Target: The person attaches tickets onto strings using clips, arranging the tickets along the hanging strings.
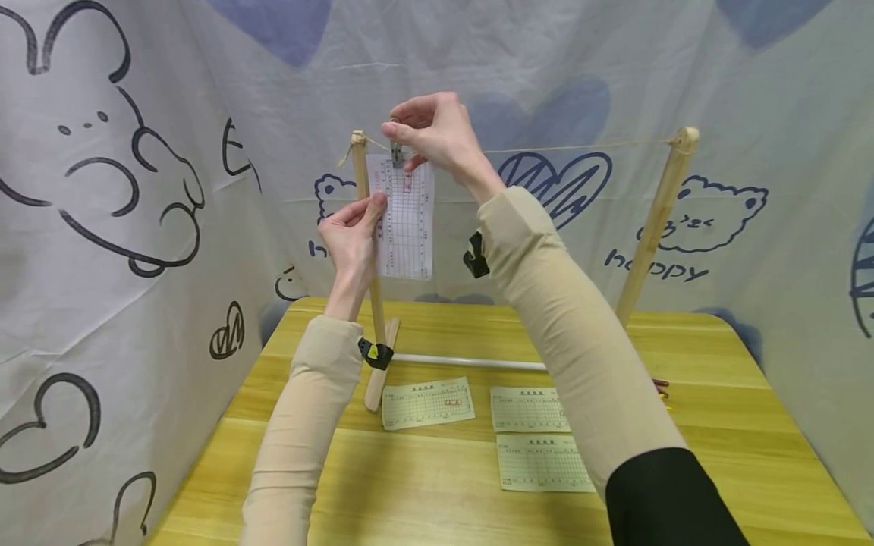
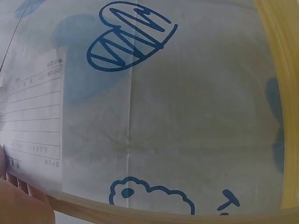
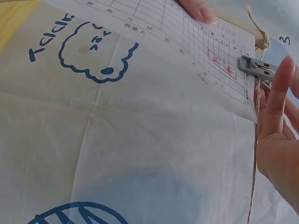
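Note:
A white printed form slip (image 1: 410,243) with a red stamped box hangs upright at the left end of a string (image 1: 580,146). My left hand (image 1: 351,239) pinches the slip's left edge between thumb and fingers. At the top edge, my right hand (image 1: 440,136) grips a grey clothespin (image 3: 254,67). The clothespin's jaws lie over the slip's top edge at the string, as the right wrist view shows. In the left wrist view the slip (image 2: 35,116) appears from its other side, with part of my left hand (image 2: 25,205) at the lower corner.
Two wooden posts (image 1: 652,235) carry the string, with a white rod (image 1: 471,363) low between them. On the wooden table (image 1: 423,493) lie three more slips (image 1: 429,406), two partly behind my right arm. Small red and yellow items (image 1: 661,389) lie right of that arm.

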Demonstrator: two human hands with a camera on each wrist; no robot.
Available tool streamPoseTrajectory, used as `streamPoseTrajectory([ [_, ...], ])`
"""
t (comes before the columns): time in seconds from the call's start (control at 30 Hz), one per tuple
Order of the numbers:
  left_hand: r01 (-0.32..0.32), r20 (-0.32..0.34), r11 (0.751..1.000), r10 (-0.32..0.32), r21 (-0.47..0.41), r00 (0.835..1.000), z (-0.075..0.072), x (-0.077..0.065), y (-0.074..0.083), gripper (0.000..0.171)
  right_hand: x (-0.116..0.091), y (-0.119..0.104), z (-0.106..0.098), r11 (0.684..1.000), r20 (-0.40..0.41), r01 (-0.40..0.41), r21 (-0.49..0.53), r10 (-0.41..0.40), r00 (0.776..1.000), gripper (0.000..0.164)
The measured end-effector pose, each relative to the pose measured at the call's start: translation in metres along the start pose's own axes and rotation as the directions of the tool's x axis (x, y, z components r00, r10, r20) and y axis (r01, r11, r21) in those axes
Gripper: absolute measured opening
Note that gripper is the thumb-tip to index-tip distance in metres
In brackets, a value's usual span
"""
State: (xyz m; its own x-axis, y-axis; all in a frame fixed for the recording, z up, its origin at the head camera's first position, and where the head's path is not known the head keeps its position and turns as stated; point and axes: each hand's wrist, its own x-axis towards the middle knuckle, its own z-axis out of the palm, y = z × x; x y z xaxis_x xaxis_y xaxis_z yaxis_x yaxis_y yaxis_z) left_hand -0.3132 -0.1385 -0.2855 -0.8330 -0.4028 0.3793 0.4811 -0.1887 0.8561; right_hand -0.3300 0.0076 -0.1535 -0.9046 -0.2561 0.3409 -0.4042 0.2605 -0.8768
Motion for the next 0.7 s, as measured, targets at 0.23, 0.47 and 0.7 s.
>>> streamPoseTrajectory([
  [0.23,0.022,-0.015,0.998,-0.021,0.057,1.000,-0.003,-0.001,-0.001,0.033,-0.001,0.000,-0.012,1.000,-0.014,-0.007,0.025,0.007,1.000,0.043],
  [0.47,-0.048,-0.017,0.986,0.051,0.162,0.999,-0.006,-0.005,-0.004,0.036,-0.002,0.004,-0.018,0.999,-0.028,0.008,0.037,-0.007,1.000,0.043],
  [0.7,-0.080,-0.026,0.964,0.090,0.255,0.996,-0.011,-0.007,-0.007,0.038,-0.003,0.004,-0.014,1.000,-0.023,0.014,-0.001,-0.014,1.000,0.041],
])
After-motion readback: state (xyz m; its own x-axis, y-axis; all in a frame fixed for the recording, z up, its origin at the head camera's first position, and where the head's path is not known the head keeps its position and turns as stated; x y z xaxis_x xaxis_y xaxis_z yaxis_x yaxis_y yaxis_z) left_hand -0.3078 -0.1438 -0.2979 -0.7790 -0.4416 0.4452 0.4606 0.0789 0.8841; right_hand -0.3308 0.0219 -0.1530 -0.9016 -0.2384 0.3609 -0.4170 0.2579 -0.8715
